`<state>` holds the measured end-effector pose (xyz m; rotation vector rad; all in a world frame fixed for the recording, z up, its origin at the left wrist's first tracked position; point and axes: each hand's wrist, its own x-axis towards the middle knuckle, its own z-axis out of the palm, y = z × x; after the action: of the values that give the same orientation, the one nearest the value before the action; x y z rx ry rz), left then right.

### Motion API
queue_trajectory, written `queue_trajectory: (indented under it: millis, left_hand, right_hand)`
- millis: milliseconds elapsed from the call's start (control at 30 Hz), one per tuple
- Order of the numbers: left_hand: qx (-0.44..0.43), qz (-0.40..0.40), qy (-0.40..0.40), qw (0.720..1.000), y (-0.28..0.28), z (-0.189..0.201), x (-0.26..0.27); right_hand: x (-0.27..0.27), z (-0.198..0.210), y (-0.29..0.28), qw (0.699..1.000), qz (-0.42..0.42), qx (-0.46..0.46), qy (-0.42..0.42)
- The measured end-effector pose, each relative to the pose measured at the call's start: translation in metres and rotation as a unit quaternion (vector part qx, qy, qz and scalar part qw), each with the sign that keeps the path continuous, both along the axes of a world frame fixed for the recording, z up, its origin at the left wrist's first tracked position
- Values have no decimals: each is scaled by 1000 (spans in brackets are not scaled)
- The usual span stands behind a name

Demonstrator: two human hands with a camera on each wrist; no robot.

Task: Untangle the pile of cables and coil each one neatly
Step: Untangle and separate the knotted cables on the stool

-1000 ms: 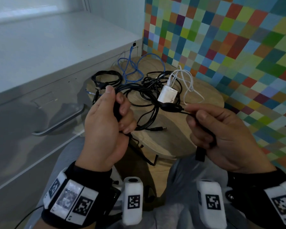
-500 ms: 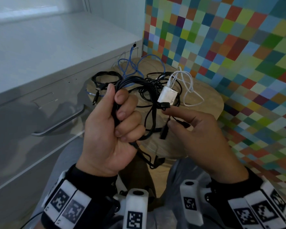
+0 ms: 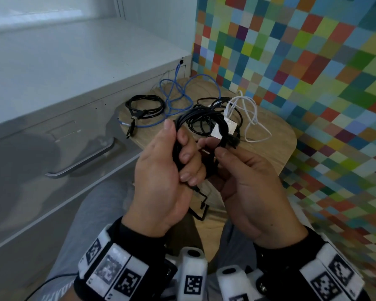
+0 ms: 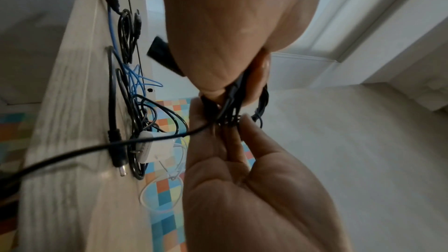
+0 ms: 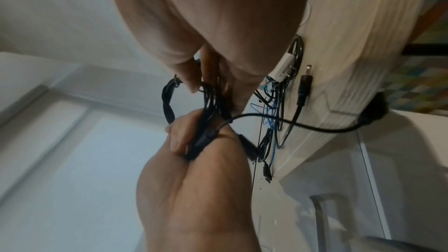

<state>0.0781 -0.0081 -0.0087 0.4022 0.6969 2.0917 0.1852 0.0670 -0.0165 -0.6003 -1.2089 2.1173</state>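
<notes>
Black cable (image 3: 201, 118) half-coiled: left grip (image 3: 167, 170) clenched round loops, right grip (image 3: 248, 181) seemingly pinching strand; blue cable (image 3: 178, 94), white cable (image 3: 251, 118) uncoiled on tabletop (image 3: 274, 148).

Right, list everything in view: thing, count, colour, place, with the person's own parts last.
black cable bundle: one, black, held above the stool by both hands
coiled black cable: one, black, stool's far left
blue cable: one, blue, loose at the stool's back
white cable: one, white, stool's right side
white charger: one, white, behind the held bundle
stool: one, light wood, beside the cabinet
cabinet: one, grey, on the left
checked wall: one, multicoloured, on the right
left hand: grips the bundle
right hand: fingers pinch the bundle
</notes>
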Motion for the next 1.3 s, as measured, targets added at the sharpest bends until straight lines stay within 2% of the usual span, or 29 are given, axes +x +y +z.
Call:
queue_trajectory:
  millis: [100, 200, 300, 400, 500, 600, 767, 1300]
  left_hand:
    - [-40, 69, 17, 997, 4, -3, 1]
    - [-65, 96, 42, 992, 7, -8, 3]
    - [-80, 88, 59, 991, 8, -10, 6]
    - [-91, 77, 66, 991, 9, -12, 7]
    - [-94, 65, 66, 991, 9, -14, 4]
    - [-104, 72, 76, 989, 10, -17, 4]
    - [-120, 83, 78, 986, 13, -19, 6]
    - [-139, 109, 97, 979, 16, -24, 4]
  right_hand:
    - [-1, 2, 0, 999, -30, -11, 30]
    - [1, 5, 2, 997, -43, -41, 56]
    - [1, 7, 5, 995, -54, -55, 64]
    - [4, 4, 9, 996, -81, -10, 20]
    - [8, 2, 10, 998, -59, 6, 12]
    - [9, 6, 8, 999, -25, -20, 30]
    - [9, 4, 7, 998, -39, -40, 38]
    - [9, 5, 10, 995, -1, -91, 31]
